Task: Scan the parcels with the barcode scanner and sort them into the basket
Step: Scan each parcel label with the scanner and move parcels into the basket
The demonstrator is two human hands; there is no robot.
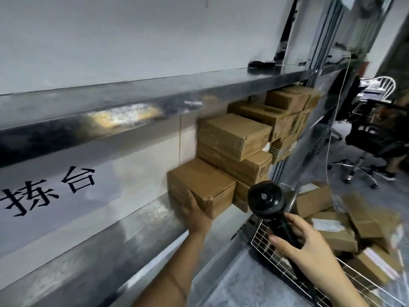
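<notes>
The left hand (197,212) reaches forward, arm stretched toward the metal shelf (137,220), fingers spread and cupping the near end of a brown parcel (200,183) at the left of the stack (250,138). The right hand (307,238) is wrapped around the handle of the black scanner (266,199), head raised near the parcel. The wire basket (278,247) sits low right, holding parcels.

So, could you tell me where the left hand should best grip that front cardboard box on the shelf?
Probably across the front box's near end, from the open aisle side, as the left hand does now. Its right side sits against the neighbouring boxes, leaving little finger room, while the top and near faces are exposed.
</notes>
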